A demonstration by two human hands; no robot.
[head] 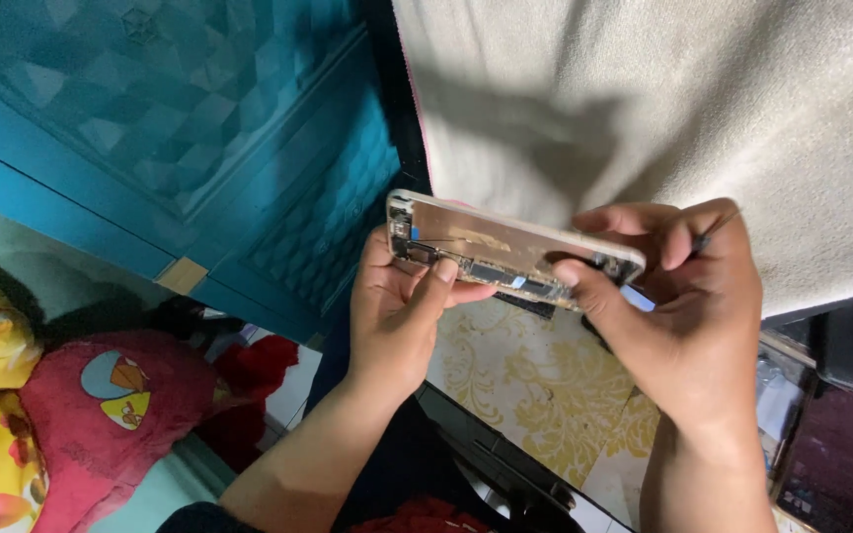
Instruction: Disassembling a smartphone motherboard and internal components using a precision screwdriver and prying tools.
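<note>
1 head-worn camera looks steeply down — close over both hands — tilted, with floor and wall skewed.

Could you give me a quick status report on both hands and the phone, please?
Left hand grips opened phone. Right hand steadies it, pinching a thin dark tool. Nothing blocking.
</note>
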